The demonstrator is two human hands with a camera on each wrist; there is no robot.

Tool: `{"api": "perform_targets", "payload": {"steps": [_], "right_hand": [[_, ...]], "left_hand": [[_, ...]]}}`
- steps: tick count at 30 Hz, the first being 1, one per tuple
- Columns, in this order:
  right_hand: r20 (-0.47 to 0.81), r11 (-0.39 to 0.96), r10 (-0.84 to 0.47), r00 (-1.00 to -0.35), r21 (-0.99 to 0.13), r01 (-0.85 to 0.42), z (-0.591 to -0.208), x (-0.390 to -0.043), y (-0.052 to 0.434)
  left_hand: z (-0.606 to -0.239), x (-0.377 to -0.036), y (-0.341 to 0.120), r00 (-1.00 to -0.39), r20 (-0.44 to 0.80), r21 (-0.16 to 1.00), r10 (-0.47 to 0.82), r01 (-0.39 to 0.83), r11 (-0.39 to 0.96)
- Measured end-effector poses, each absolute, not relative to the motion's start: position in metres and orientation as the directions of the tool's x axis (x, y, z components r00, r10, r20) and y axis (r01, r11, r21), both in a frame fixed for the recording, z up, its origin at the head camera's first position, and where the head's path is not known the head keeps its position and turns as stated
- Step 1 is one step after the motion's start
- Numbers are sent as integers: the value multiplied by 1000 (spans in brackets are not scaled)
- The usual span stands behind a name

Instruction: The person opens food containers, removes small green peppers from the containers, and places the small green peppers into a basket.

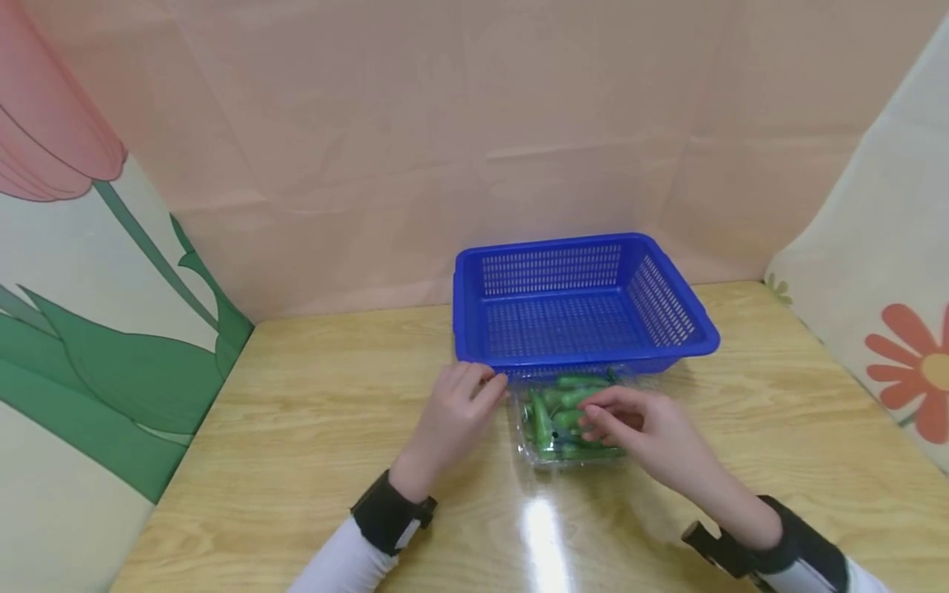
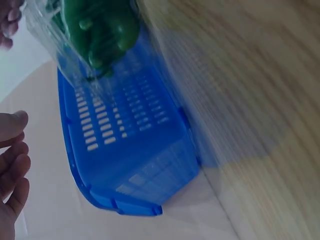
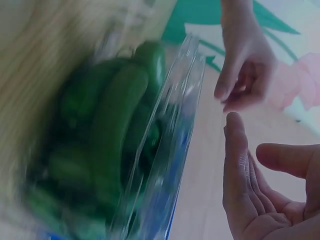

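A clear plastic box [image 1: 525,455] of long green peppers [image 1: 543,424] lies on the table between my two hands. My left hand [image 1: 454,416] is at its upper left corner, fingers loosely bent and holding nothing; the left wrist view shows those fingers [image 2: 20,172] apart from the box. My right hand [image 1: 656,432] hovers over the right side of the box, its thumb spread from straight fingers [image 3: 235,165] in the right wrist view, with nothing between them. Some peppers are hidden behind the right hand.
Just behind the box stands a blue slatted plastic basket [image 1: 460,313] with nothing in it, its front edge close to the box. The wooden table [image 1: 311,428] backs onto a pink sheet [image 1: 334,165]. Printed flower panels flank both sides.
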State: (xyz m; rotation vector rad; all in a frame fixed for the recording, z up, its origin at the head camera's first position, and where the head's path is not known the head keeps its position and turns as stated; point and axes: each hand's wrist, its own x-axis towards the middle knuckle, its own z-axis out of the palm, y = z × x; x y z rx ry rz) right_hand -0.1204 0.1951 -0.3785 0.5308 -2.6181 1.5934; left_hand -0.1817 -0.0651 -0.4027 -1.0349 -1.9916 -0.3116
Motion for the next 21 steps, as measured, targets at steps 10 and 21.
{"api": "perform_targets", "payload": {"steps": [10,21], "right_hand": [[57,196,-500,-864,-964,-177,-385,-109,162],[-122,34,-743,-658,-989,145,-403,-102,146]], "left_hand": [[-406,-173,-53,-235,768,-197,596,799,568],[-409,-172,-55,-107,725,-288,680,851,440]]}}
